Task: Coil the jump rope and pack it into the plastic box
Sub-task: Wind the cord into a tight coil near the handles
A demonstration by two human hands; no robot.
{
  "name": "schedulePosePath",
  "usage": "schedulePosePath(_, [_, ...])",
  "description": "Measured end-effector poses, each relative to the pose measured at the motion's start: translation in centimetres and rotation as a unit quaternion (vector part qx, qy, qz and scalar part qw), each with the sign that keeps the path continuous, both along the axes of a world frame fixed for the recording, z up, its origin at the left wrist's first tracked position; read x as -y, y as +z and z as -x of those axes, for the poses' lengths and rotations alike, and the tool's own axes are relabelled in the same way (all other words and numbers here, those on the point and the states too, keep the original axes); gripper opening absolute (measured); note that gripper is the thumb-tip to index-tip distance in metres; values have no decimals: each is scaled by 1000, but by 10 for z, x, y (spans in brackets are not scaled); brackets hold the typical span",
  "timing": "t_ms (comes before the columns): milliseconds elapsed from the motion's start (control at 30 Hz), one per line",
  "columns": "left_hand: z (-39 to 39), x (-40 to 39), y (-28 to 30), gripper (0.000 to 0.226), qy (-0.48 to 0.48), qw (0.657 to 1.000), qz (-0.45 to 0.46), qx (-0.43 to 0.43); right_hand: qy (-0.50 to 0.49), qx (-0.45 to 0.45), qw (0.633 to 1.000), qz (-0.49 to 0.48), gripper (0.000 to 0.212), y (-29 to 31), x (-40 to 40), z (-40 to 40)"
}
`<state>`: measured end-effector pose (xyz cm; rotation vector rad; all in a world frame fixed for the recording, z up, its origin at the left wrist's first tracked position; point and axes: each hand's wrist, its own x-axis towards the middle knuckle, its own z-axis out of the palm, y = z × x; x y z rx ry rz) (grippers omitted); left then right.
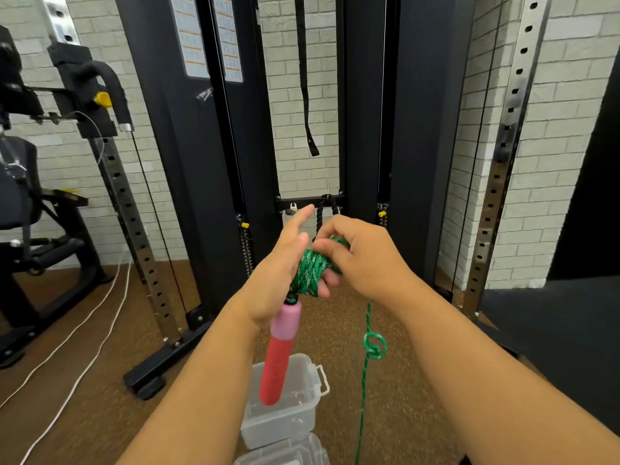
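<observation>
While the flat left hand (pixel 285 263) served as spool, the right hand (pixel 355 256) pinched green rope (pixel 310 271) at its three o'clock, winding.

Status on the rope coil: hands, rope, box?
Left hand wrapped in green rope, fingers straight. Right hand pinching rope, winding. Handle dangling over open box. Knot in loose tail.
</observation>
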<state>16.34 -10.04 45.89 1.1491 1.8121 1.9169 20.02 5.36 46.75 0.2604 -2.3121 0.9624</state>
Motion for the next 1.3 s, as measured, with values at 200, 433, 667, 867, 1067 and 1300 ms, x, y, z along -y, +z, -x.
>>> schedulePosePath(200, [2,0,6,52,-34,993,-97,58,-12,29,996,79,18,-25,-7,9])
schedulePosePath(433, [8,2,10,52,15,982,-185,36,9,67,998,6,23,-48,8,2])
schedulePosePath(667, [11,9,8,44,99,987,-122,-43,24,53,990,-132,17,-49,16,-11])
schedulePosePath(867, [9,5,-4,52,106,992,10,-68,19,-20,986,-166,19,-26,16,-16])
schedulePosePath(1067, [2,1,-9,50,63,997,15,-31,-3,-38,992,-120,13,-8,7,-13])
schedulePosePath(1300, [-5,4,-5,55,8,1000,-9,16,-8,-26,999,-17,7,-11,2,-6])
